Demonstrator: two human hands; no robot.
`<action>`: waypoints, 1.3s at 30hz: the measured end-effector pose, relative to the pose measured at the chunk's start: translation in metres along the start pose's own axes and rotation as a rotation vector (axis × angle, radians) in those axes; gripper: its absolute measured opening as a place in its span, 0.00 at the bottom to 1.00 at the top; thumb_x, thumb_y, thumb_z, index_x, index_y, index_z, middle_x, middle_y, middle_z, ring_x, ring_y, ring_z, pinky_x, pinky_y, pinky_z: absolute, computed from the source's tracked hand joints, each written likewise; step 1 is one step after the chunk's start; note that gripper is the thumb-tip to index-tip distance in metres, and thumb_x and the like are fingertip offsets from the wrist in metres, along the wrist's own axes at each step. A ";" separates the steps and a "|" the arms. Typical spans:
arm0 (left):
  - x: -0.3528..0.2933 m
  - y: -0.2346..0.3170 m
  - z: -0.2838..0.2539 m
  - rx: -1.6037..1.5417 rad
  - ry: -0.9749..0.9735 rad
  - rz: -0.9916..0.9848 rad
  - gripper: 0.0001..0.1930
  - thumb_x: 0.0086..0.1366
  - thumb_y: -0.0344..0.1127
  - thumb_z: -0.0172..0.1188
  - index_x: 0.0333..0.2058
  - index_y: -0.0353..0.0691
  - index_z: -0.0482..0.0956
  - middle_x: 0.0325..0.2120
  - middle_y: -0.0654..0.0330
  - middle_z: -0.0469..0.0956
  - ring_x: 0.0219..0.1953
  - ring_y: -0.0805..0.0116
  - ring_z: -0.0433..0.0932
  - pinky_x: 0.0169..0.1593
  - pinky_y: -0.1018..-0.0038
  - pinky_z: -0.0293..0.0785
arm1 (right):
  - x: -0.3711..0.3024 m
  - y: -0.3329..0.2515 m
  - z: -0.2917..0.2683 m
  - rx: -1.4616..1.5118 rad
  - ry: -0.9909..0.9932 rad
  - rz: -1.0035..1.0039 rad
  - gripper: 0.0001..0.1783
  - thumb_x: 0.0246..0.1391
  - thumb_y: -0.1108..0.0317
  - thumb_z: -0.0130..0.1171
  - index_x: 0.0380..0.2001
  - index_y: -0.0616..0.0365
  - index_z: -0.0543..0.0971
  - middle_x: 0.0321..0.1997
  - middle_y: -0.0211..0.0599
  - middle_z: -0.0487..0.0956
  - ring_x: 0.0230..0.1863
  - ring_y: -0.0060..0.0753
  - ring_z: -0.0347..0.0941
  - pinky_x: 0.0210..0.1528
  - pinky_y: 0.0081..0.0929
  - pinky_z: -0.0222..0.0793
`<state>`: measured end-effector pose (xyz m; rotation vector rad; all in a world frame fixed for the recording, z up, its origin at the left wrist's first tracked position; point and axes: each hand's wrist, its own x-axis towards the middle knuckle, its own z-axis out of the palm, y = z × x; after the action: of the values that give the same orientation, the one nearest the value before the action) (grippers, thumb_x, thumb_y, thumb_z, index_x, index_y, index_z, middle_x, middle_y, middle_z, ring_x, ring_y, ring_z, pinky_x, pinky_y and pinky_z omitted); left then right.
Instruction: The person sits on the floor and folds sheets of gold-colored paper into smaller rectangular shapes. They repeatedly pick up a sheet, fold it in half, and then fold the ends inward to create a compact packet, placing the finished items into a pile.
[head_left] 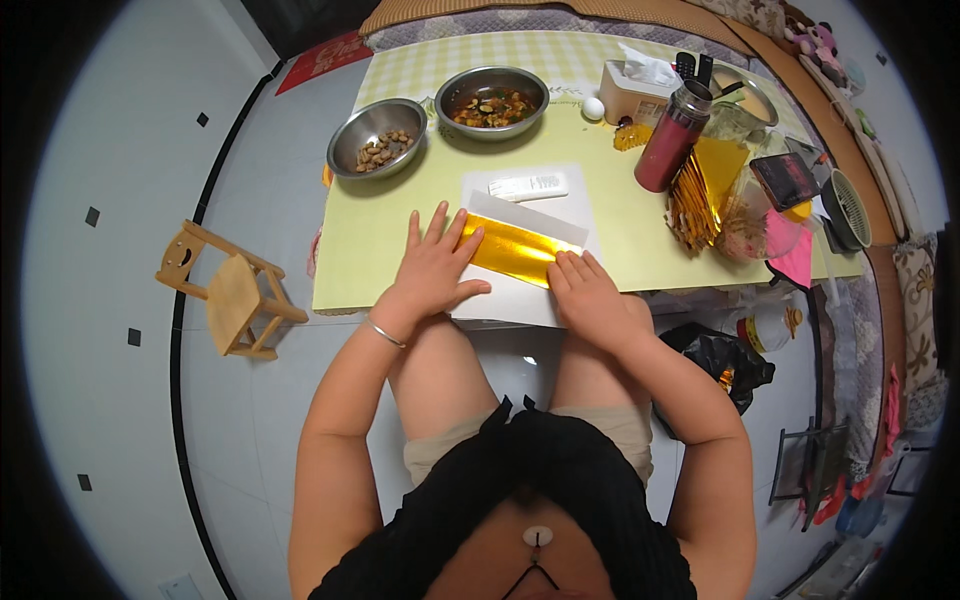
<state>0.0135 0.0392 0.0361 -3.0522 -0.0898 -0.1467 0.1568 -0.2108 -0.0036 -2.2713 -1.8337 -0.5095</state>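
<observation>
A strip of shiny gold foil paper point(512, 252) lies slantwise on a white sheet point(515, 303) at the table's near edge. A pale paper strip point(515, 213) shows along the foil's far edge. My left hand point(432, 265) is spread palm down, its fingertips at the foil's left end and its thumb over the white sheet. At the other end, my right hand point(593, 297) lies over the foil's right edge, fingers close together and slightly bent; its thumb is hidden. Just beyond the foil rests a small white packet point(528, 187).
Two steel bowls, one with nuts point(345, 150) and one with food in liquid point(510, 132), stand far left. On the right are a tissue box point(635, 95), a maroon flask point(673, 140), folded gold paper point(695, 200) and a clear container point(745, 230). A wooden chair point(235, 290) stands left.
</observation>
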 end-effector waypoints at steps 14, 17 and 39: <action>0.041 0.092 0.039 -0.733 0.485 -0.399 0.12 0.54 0.31 0.70 0.19 0.34 0.76 0.27 0.49 0.74 0.32 0.50 0.76 0.36 0.59 0.72 | 0.050 0.047 0.010 0.670 -0.113 0.516 0.10 0.53 0.59 0.67 0.32 0.54 0.84 0.37 0.40 0.79 0.41 0.45 0.76 0.44 0.39 0.73; 0.044 0.094 0.036 -0.642 0.431 -0.428 0.09 0.54 0.31 0.68 0.20 0.34 0.79 0.28 0.48 0.75 0.34 0.49 0.75 0.40 0.57 0.72 | 0.051 0.036 0.011 0.598 -0.066 0.536 0.09 0.52 0.63 0.68 0.31 0.56 0.83 0.38 0.40 0.79 0.41 0.45 0.76 0.44 0.40 0.73; 0.057 0.090 0.045 -0.506 0.439 -0.443 0.14 0.57 0.34 0.66 0.17 0.34 0.77 0.26 0.45 0.75 0.31 0.45 0.76 0.37 0.54 0.72 | 0.009 -0.007 0.019 0.297 -0.114 0.090 0.54 0.56 0.41 0.62 0.70 0.73 0.56 0.76 0.62 0.54 0.79 0.58 0.47 0.78 0.50 0.41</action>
<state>0.0802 -0.0429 -0.0106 -3.3277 -0.8067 -0.9975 0.1544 -0.1944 -0.0185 -2.2039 -1.7137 -0.0859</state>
